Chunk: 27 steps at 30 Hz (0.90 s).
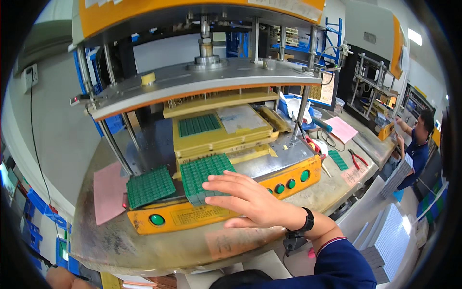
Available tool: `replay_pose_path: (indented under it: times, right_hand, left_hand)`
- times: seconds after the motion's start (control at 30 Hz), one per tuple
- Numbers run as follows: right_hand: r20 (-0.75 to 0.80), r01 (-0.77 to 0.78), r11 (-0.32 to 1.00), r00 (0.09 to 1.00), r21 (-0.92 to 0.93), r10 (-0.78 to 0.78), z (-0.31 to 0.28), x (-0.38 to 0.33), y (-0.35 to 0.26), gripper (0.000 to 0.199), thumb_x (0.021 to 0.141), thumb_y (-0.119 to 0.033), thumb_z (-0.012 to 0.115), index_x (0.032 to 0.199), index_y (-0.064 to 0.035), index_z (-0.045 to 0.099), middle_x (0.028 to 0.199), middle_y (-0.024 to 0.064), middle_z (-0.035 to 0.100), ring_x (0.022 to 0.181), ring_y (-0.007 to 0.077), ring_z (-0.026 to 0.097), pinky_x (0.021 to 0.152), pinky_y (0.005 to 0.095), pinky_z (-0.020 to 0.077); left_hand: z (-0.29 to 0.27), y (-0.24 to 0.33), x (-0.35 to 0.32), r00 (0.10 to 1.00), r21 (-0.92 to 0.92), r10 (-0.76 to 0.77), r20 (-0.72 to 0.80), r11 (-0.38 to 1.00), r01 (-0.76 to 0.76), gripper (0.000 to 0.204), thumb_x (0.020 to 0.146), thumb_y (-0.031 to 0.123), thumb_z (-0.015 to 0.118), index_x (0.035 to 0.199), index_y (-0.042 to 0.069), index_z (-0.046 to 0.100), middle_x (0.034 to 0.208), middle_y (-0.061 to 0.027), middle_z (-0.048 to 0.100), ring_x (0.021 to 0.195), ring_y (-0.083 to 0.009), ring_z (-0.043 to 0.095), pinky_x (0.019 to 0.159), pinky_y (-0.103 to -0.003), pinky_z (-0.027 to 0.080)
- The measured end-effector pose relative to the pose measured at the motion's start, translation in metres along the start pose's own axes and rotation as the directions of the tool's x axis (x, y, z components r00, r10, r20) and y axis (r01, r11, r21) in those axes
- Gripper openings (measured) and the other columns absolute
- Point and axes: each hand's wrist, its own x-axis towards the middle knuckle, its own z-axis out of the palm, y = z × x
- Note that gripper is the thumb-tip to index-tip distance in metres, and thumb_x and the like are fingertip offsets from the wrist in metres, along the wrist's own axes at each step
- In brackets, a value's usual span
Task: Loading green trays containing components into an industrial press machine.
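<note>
My right hand [245, 198] reaches in from the lower right, its fingers stretched out and apart, holding nothing. Its fingertips overlap the right edge of a stack of green circuit board panels [199, 171]; I cannot tell whether they touch it. Left of that stack lies another pile of green panels [151, 187], slightly turned. Both rest at the front of a press. Behind them, a green panel [198, 125] sits in the yellow test fixture [185, 141], beside a pale plate [239, 119]. My left hand is not visible; some bare skin shows at the lower left edge.
The press's upper plate [202, 79] hangs over the fixture between metal posts. Green buttons [291, 183] line its orange front. Red-handled pliers [357, 159], a green strip [338, 160] and pink sheets [108, 192] lie around it. A co-worker [418, 149] sits at another press on the right.
</note>
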Motion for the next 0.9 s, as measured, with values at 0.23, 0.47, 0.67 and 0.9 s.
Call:
replay_pose_path:
  times: [0.23, 0.47, 0.67, 0.9]
  right_hand:
    - [0.095, -0.125, 0.940, 0.982, -0.317, 0.163, 0.019, 0.020, 0.029, 0.050, 0.089, -0.037, 0.068, 0.127, -0.0067, 0.056, 0.137, 0.0120, 0.054, 0.130, 0.0283, 0.049, 0.110, 0.0476, 0.0363]
    - [0.078, -0.052, 0.941, 0.993, -0.335, 0.083, 0.026, 0.013, 0.045, 0.039, 0.081, -0.024, 0.069, 0.116, -0.0087, 0.063, 0.119, 0.0068, 0.065, 0.116, 0.0234, 0.060, 0.102, 0.0444, 0.0438]
    - [0.047, -0.119, 0.938, 0.989, -0.325, 0.142, 0.013, 0.006, 0.048, 0.039, 0.086, -0.025, 0.066, 0.120, -0.0084, 0.061, 0.123, 0.0085, 0.063, 0.117, 0.0253, 0.059, 0.091, 0.0432, 0.0523]
    - [0.076, -0.096, 0.972, 0.990, -0.213, 0.115, 0.004, 0.005, 0.052, 0.038, 0.087, -0.025, 0.066, 0.120, -0.0075, 0.061, 0.123, 0.0091, 0.063, 0.115, 0.0263, 0.061, 0.082, 0.0343, 0.0573]
  left_hand:
    - [-0.077, -0.001, 0.030, 0.893, 0.928, -0.258, -0.369, -0.048, 0.370, 0.018, 0.088, 0.021, 0.066, 0.098, 0.007, 0.062, 0.105, -0.0075, 0.063, 0.100, -0.0262, 0.059, 0.084, -0.039, 0.048]
    - [-0.191, -0.045, 0.107, 0.873, 0.771, -0.425, -0.239, -0.630, -0.096, 0.022, 0.086, 0.016, 0.069, 0.103, 0.005, 0.061, 0.107, -0.0121, 0.062, 0.104, -0.0326, 0.057, 0.092, -0.036, 0.046]
    - [-0.286, -0.066, 0.174, 0.870, 0.472, -0.341, -0.356, -0.869, -0.148, 0.063, 0.086, 0.054, 0.065, 0.132, 0.012, 0.056, 0.137, -0.0179, 0.052, 0.132, -0.0392, 0.042, 0.108, -0.046, 0.035]
    - [-0.341, -0.049, 0.213, 0.714, 0.632, -0.593, -0.371, -0.725, -0.274, 0.082, 0.083, 0.061, 0.066, 0.145, 0.011, 0.046, 0.149, -0.0216, 0.041, 0.142, -0.0393, 0.032, 0.117, -0.046, 0.024]
